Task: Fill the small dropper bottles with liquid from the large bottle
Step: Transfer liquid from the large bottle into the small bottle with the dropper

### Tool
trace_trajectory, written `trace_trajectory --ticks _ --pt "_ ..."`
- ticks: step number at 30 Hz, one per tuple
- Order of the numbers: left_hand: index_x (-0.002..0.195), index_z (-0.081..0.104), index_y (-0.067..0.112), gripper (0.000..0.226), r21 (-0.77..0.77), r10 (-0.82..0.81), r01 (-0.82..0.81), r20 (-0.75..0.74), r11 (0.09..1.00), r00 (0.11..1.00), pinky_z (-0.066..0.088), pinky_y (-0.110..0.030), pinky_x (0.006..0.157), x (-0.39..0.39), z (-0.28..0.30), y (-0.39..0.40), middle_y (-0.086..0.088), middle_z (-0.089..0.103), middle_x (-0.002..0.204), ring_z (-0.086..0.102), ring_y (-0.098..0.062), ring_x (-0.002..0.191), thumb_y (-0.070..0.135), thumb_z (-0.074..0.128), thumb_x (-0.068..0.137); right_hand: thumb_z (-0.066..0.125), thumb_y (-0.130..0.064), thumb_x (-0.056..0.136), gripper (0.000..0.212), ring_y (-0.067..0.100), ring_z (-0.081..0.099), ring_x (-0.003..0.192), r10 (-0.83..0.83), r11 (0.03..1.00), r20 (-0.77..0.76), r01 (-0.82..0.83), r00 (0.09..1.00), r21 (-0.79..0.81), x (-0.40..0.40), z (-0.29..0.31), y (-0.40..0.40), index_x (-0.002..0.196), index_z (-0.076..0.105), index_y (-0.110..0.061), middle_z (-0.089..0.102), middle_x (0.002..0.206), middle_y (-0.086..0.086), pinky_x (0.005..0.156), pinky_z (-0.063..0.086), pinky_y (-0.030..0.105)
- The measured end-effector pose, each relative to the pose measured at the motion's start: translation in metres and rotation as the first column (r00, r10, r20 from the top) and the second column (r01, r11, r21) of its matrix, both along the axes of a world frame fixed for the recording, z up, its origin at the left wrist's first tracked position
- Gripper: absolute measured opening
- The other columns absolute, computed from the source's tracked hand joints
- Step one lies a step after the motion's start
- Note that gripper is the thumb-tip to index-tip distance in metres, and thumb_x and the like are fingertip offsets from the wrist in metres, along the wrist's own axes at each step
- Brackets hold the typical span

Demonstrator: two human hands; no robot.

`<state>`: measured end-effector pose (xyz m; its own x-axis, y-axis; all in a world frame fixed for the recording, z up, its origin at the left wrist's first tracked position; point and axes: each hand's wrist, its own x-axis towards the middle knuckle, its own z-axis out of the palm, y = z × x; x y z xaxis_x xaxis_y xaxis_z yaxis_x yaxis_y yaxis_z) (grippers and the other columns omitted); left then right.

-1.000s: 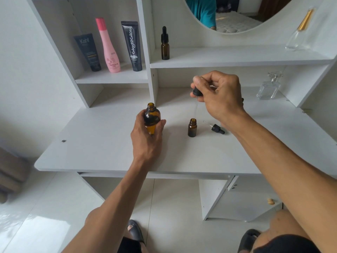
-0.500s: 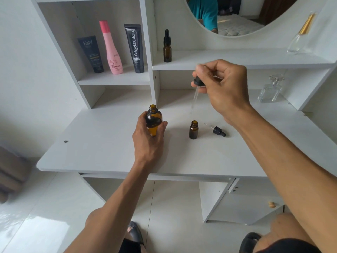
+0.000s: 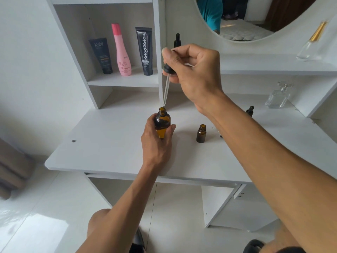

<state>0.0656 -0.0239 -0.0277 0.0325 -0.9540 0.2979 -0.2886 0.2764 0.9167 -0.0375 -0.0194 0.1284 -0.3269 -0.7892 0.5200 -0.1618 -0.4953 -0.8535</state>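
Right hand point(image 3: 193, 77): thumb and curled fingers pinched the black bulb of the dropper point(image 3: 166, 84), whose glass tube ran down and slightly leftward from the cap. The tube's tip hung just above the open mouth of the large bottle point(image 3: 162, 123), apparently not yet inside the neck; whether the tube carried liquid could not be told.

Left hand point(image 3: 156, 141): fingers and thumb wrapped the lower body of the large bottle, holding it upright on the desk point(image 3: 109, 147). Dark liquid showed through the amber glass.

The deciding relation was vertical. The bottle's long axis stood nearly upright, the tube's axis lay close to it, and the mouth lay directly below the tip. Judged from this, the step in hand was lowering the dropper into the neck to draw liquid, which calls for keeping the tip centred over a narrow opening.

To the right of the large bottle, well apart, a small dropper bottle point(image 3: 201, 133) stood open on the desk, beneath the right forearm and nearer that hand. Beyond it, partly hidden by the arm, a second black dropper cap point(image 3: 249, 110) showed. Above and behind the large bottle, a capped dropper bottle point(image 3: 177, 40) stood on the shelf, mostly hidden by the right hand.
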Motion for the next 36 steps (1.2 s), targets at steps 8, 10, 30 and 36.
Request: trace_trajectory --ticks 8,10,30,36 --pt "0.138 0.052 0.021 0.049 -0.006 -0.013 0.013 -0.001 1.0 1.0 0.039 -0.004 0.08 0.001 -0.002 -0.001 0.01 0.064 0.117 0.056 -0.001 0.097 0.029 0.072 0.094 0.077 -0.027 0.088 0.016 0.019 0.076 0.069 -0.032 0.997 -0.091 0.038 0.995 0.061 0.001 -0.012 -0.012 0.086 0.073 -0.011 0.075 0.077 0.005 0.063 0.062 0.03" --pt "0.139 0.052 0.021 0.05 -0.005 -0.015 0.015 0.002 1.0 1.0 0.037 0.002 0.078 0.001 -0.002 -0.002 0.01 0.063 0.118 0.055 -0.001 0.098 0.029 0.072 0.094 0.077 -0.027 0.088 0.017 0.018 0.076 0.069 -0.04 0.996 -0.109 0.048 0.993 0.073 0.001 -0.015 -0.013 0.086 0.073 -0.011 0.075 0.076 0.005 0.065 0.063 0.033" --pt "0.134 0.054 0.023 0.046 -0.019 -0.017 0.016 -0.023 1.0 1.0 0.051 -0.029 0.09 0.0 -0.004 -0.003 0.006 0.068 0.117 0.064 -0.012 0.1 0.028 0.073 0.093 0.075 -0.027 0.089 0.02 0.01 0.073 0.068 -0.076 0.985 -0.286 0.116 0.955 0.126 0.005 -0.045 -0.016 0.083 0.076 -0.008 0.076 0.074 0.002 0.063 0.056 0.026" --pt "0.133 0.054 0.023 0.044 -0.021 -0.012 0.012 -0.031 1.0 0.999 0.054 -0.041 0.091 0.0 -0.004 -0.003 0.005 0.069 0.116 0.066 -0.014 0.101 0.029 0.073 0.093 0.075 -0.027 0.089 0.021 0.01 0.073 0.066 -0.056 0.982 -0.304 0.108 0.951 0.157 0.007 -0.052 -0.012 0.083 0.076 -0.007 0.076 0.073 0.003 0.074 0.062 0.037"
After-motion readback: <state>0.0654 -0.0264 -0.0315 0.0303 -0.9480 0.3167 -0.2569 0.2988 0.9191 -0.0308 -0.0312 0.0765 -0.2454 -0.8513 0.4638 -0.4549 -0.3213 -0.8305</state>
